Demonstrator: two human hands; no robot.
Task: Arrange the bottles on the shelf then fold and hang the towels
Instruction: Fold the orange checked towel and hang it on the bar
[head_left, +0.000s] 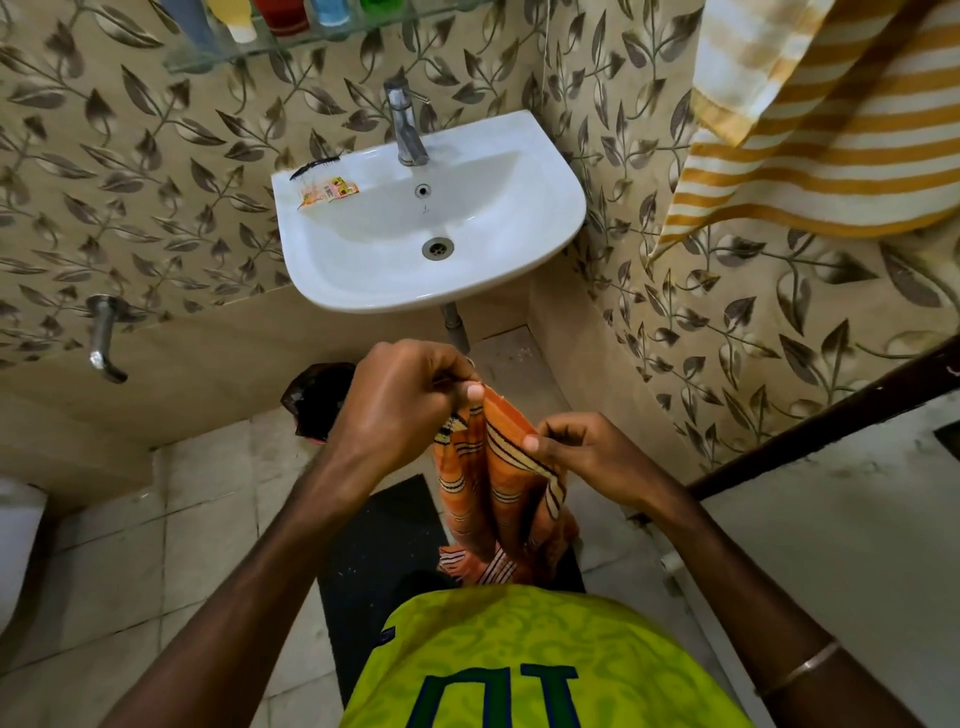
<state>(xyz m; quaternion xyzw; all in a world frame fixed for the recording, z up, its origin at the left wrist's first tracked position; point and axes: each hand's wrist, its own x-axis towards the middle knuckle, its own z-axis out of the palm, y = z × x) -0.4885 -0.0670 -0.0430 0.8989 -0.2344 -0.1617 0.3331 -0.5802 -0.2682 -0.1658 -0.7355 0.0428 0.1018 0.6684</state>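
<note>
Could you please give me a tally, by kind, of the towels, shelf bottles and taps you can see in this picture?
Towels: 2, the orange striped towel held by both hands, and the yellow striped towel hanging.
Bottles on the glass shelf: 5, cut off at the frame's top.
Taps: 2, the basin tap and wall tap.
Total: 9

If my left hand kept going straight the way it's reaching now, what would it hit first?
Probably the sink: the left hand, pinching the orange towel, reaches forward toward its front rim. Depth is unclear, so it might pass underneath.

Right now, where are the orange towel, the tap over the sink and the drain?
orange striped towel (498, 483): head view, on the hanging folds.
tap (408, 130): head view, on its upright metal body.
drain (437, 248): head view, on the metal grate.
</note>
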